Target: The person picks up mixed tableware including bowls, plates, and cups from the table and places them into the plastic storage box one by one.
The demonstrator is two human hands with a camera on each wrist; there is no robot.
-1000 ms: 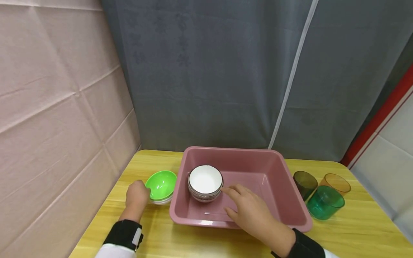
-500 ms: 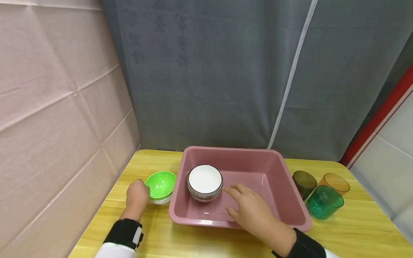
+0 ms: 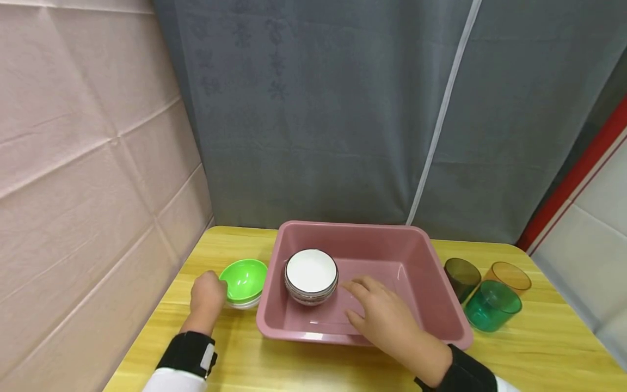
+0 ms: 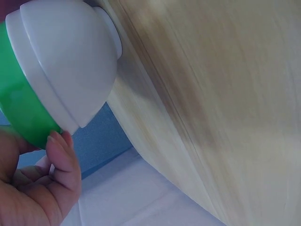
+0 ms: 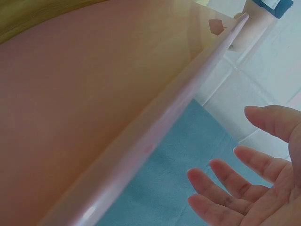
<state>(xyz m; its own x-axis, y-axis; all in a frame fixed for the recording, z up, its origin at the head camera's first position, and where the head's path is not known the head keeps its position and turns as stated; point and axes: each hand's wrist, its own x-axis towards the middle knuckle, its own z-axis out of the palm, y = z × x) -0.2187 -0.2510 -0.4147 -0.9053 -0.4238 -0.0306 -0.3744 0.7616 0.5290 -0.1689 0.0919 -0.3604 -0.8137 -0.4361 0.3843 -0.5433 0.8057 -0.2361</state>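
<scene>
My left hand (image 3: 208, 296) pinches the near-left rim of a bright green bowl (image 3: 245, 277) on the table's left side. That bowl sits nested on top of white bowls (image 3: 247, 304). In the left wrist view the thumb and curled fingers meet at the green bowl (image 4: 21, 101), just beside the white bowl (image 4: 70, 52) under it. My right hand (image 3: 384, 313) hovers over the pink basin (image 3: 387, 272) with relaxed, spread fingers and holds nothing. Left of its fingertips, inside the basin, stands a stack of white bowls with dark rims (image 3: 312, 272).
Right of the basin stand three see-through cups: a brown one (image 3: 462, 277), an orange one (image 3: 511, 276) and a green one (image 3: 492, 307). A grey curtain (image 3: 313, 120) hangs behind the wooden table (image 3: 289, 367), and a pale cloth wall (image 3: 98, 190) borders its left side.
My right hand has drifted slightly right, away from the bowls in the basin. The left hand keeps its pinch on the green bowl, almost still.
</scene>
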